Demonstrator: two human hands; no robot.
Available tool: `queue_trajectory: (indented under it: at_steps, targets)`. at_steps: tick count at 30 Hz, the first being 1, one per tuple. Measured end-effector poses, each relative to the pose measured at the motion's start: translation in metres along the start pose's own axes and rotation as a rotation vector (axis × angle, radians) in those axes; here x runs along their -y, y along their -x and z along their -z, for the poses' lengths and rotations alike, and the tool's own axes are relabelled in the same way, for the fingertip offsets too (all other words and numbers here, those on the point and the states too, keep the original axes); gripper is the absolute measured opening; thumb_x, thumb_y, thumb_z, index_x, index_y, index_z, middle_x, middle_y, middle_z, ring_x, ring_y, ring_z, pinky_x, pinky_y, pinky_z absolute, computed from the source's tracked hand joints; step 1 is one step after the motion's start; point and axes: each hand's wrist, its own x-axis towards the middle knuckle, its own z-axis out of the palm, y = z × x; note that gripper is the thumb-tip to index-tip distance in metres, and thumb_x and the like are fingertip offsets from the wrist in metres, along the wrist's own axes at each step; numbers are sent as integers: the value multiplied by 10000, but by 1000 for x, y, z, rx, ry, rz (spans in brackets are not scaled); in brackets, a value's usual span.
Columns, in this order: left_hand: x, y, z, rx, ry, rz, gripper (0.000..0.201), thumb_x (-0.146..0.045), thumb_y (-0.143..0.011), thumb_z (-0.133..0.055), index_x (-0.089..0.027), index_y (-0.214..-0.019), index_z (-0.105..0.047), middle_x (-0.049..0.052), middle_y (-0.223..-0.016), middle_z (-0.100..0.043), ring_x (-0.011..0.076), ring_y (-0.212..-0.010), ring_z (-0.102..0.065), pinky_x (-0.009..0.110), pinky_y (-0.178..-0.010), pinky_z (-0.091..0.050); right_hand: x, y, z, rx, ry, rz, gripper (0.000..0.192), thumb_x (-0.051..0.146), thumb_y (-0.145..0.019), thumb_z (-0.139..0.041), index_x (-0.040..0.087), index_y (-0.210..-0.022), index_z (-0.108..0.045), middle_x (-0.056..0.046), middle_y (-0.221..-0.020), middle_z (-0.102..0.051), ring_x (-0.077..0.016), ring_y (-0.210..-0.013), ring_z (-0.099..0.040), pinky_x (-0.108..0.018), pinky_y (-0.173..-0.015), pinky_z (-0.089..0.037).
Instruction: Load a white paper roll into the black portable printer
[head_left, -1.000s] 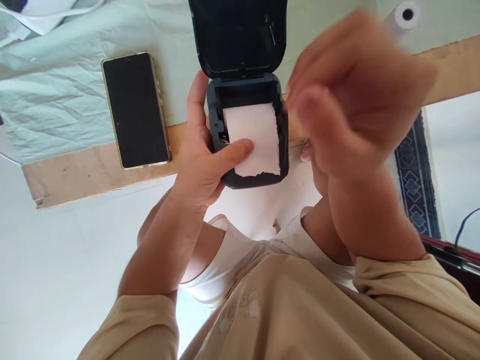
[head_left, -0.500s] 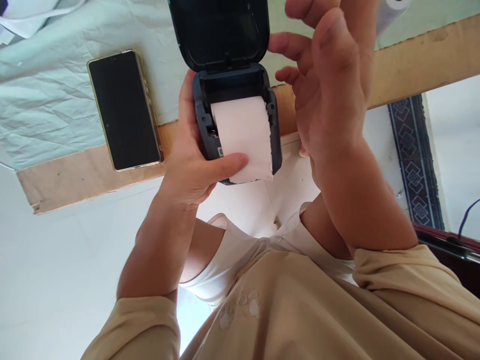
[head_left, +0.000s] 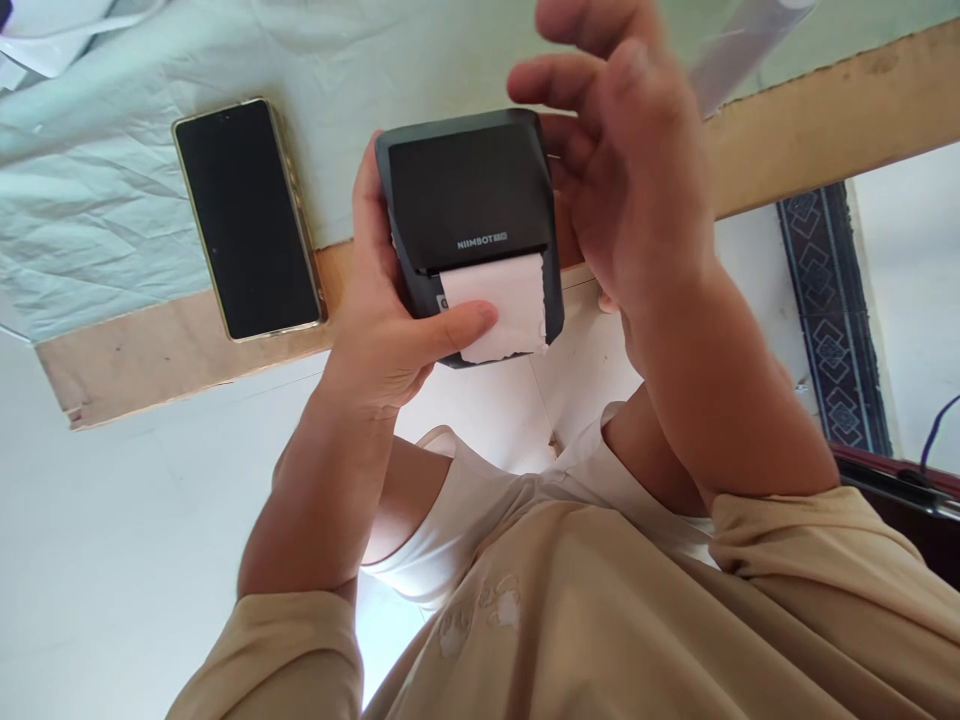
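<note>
My left hand [head_left: 390, 320] grips a small dark label printer [head_left: 469, 195] at the table's near edge. Its lid is down, and a strip of white paper [head_left: 499, 305] with a torn end sticks out of the slot. My left thumb presses on that strip. My right hand [head_left: 622, 170] hovers just right of and above the printer, fingers spread and slightly blurred, fingertips close to the lid's far right corner. It holds nothing.
A black phone [head_left: 244, 215] with a gold rim lies face up to the left on a pale green cloth [head_left: 97, 190]. The wooden table edge [head_left: 187, 355] runs across. A white paper roll [head_left: 742, 40] lies at the top right. White floor tiles lie below.
The printer's lid was standing open with the paper roll showing; now it is shut over the paper. My right hand swept from the right to the lid's top edge.
</note>
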Motion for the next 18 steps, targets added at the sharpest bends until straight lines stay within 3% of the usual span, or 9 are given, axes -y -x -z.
queue_trajectory:
  at_steps: [3,5,11,18]
  targets:
    - [-2,2,-4,26,142,55,619,-364,-773,-885,-322,-1308,-578,25,-1286,-653,309,-1277,-635,456,-1047,-572,-1,8,2,72,-68,153,422,456,-936,-518,160,-1235,-519,-79,-1293,-625,-177,-1209,-614,-298,-1003,-545]
    - [-6,4,-8,16,171,106,507,-410,-826,-846,-288,-1256,-607,49,-1195,-682,330,-1303,-620,458,-1049,-569,-3,8,3,167,-19,203,370,458,-926,-553,190,-1182,-542,-40,-1214,-637,-155,-1114,-622,-306,-1009,-539]
    - [-14,7,-15,-65,39,177,506,-386,-797,-882,-264,-1224,-639,62,-1140,-724,353,-1305,-646,426,-954,-620,-12,1,6,298,-47,283,504,515,-878,-665,173,-1202,-484,-46,-1206,-585,-146,-1100,-575,-291,-965,-529]
    - [-21,7,-26,-143,25,178,442,-314,-808,-856,-262,-1194,-647,59,-1111,-729,346,-1327,-641,428,-1003,-614,-11,1,9,264,51,342,470,447,-913,-636,124,-1231,-513,-79,-1231,-624,-157,-1108,-601,-304,-962,-506]
